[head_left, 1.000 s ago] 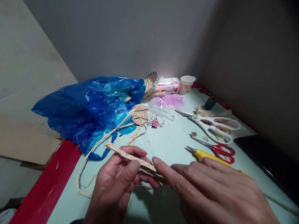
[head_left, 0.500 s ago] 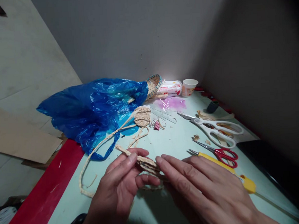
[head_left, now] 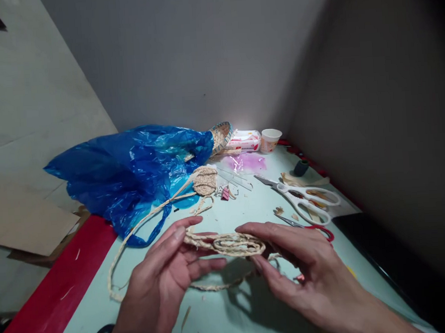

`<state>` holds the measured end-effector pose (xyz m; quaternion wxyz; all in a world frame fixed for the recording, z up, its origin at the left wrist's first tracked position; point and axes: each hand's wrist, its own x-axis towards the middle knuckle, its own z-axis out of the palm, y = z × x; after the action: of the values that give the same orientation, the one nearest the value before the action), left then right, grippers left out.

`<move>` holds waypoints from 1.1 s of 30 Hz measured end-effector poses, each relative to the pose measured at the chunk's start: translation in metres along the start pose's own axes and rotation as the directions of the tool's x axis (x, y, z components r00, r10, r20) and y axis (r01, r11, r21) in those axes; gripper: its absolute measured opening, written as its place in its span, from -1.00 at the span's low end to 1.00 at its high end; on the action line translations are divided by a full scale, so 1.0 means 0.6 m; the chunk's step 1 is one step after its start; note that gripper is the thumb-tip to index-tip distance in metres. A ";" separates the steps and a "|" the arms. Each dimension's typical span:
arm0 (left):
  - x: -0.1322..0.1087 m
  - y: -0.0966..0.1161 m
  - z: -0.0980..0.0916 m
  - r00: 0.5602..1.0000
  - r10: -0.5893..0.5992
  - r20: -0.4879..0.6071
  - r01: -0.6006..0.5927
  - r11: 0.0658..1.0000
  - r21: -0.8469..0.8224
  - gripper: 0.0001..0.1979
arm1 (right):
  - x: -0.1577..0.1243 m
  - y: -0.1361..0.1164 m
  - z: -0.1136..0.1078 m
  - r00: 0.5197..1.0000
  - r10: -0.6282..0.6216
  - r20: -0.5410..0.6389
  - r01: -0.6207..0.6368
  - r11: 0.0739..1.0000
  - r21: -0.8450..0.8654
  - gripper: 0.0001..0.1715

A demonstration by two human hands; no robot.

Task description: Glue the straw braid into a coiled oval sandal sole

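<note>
Braid (head_left: 227, 244) before coil (head_left: 206, 181); bag (head_left: 132, 172) left, scissors (head_left: 303, 196) right (cup (head_left: 271, 139) behind).

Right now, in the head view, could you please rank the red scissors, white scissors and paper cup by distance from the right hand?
1. Red scissors, just beyond the right hand.
2. White scissors, farther back.
3. Paper cup, at the far wall.

The left hand (head_left: 165, 278) is turned palm inward, thumb pressed toward the curled fingers; the right hand (head_left: 308, 272) (back upward) pinches with thumb and forefinger.
</note>
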<state>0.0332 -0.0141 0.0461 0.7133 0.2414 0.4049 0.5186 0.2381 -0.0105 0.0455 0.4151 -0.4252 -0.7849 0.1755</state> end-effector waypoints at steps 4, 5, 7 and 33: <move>0.007 0.011 -0.019 0.889 0.454 -0.063 -0.352 0.764 0.540 -0.64 | 0.007 0.002 -0.015 0.993 0.077 0.091 -0.080 0.996 0.033 -0.61; 0.009 0.013 -0.023 0.811 0.582 0.058 -0.445 0.550 0.707 -0.58 | 0.008 0.002 -0.019 0.991 0.083 0.106 -0.087 0.996 0.032 -0.62; 0.014 0.016 -0.030 0.678 0.621 0.393 -0.575 0.115 0.810 -0.50 | 0.012 0.001 -0.025 0.989 0.076 0.126 -0.081 0.996 0.038 -0.63; -0.012 -0.037 -0.010 0.709 0.608 0.358 -0.589 0.231 0.774 -0.77 | 0.010 0.007 -0.036 0.959 0.025 0.282 -0.065 0.989 0.132 -0.69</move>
<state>0.0393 -0.0292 0.0282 0.2399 0.6877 0.4859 0.4831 0.2559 -0.0047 0.0589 0.3247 -0.3838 -0.8115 0.2978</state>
